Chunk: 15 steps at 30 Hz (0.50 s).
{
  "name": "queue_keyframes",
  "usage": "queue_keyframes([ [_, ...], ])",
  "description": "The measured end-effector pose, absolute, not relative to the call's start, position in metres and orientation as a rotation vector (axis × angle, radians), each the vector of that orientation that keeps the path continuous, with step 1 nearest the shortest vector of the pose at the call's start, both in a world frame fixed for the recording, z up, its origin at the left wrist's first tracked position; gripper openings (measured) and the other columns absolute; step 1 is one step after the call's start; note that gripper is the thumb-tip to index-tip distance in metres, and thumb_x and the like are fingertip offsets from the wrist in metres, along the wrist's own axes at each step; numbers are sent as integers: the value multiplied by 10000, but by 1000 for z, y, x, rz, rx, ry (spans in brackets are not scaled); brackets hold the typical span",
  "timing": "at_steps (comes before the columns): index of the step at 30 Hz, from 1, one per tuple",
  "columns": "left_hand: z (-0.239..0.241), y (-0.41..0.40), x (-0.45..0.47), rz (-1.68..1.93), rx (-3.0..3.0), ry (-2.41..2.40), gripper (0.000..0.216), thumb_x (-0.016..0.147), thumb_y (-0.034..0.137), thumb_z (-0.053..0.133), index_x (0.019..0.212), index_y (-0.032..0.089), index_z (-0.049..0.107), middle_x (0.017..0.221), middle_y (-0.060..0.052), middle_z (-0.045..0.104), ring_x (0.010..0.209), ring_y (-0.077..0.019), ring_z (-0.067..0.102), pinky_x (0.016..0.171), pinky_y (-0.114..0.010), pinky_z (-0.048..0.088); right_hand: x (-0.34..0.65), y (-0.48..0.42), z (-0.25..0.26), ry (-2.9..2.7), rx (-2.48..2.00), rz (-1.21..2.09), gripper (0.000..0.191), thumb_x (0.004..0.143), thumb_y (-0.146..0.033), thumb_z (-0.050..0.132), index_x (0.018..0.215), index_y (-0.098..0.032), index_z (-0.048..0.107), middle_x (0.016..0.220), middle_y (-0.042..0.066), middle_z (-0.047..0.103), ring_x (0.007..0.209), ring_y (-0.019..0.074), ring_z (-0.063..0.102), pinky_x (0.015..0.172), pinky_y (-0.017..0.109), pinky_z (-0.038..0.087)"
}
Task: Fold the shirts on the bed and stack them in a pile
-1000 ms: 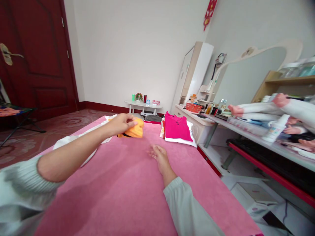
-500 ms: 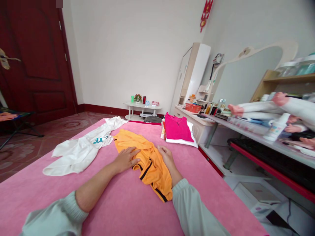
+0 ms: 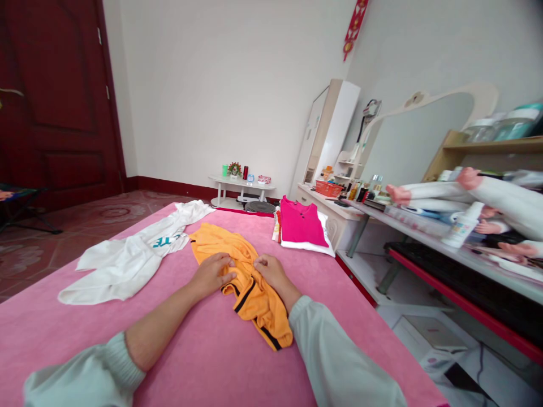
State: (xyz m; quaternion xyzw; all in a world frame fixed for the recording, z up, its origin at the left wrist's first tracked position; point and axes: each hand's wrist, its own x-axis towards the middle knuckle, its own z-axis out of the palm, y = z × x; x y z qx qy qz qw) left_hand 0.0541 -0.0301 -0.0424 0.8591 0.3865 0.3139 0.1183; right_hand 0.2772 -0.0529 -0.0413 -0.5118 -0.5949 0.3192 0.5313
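Observation:
An orange garment with black trim lies crumpled in the middle of the pink bed cover. My left hand rests on its left side, fingers curled and pinching the cloth. My right hand sits on its right side, fingers bent and gripping a fold. The two hands are close together, almost touching.
A white garment with teal lettering lies to the left on the bed. A folded pink top tops a small stack at the far right edge. A cluttered desk and shelves stand on the right, a dark red door at the left.
My left hand carried the bunched orange garment from far on the bed to the middle and spread it out. Both hands now grip it, closer together than half a second ago.

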Motion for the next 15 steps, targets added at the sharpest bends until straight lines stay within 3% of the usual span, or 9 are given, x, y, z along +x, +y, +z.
queue_keyframes([
  [4,-41,-29,54,895,2498,1113,213,789,401,581,864,205,619,1087,-79,606,1021,-234,554,920,-357,415,284,-48,-45,-1402,-1227,809,75,624,-241,629,603,-170,633,554,-32,590,554,124,515,559,232,397],
  [9,-39,-28,54,909,2447,1079,166,771,366,588,775,201,576,1060,-82,619,998,-240,553,905,-372,423,290,-58,-46,-1360,-1178,830,142,668,-303,630,690,-166,661,673,-2,650,663,150,576,641,254,446],
  [15,-37,-31,53,935,2392,1020,150,777,336,583,728,201,542,1031,-74,643,992,-234,576,879,-360,442,287,-65,-41,-1336,-1163,775,98,672,-264,632,677,-181,684,677,6,669,688,173,599,677,276,458],
])
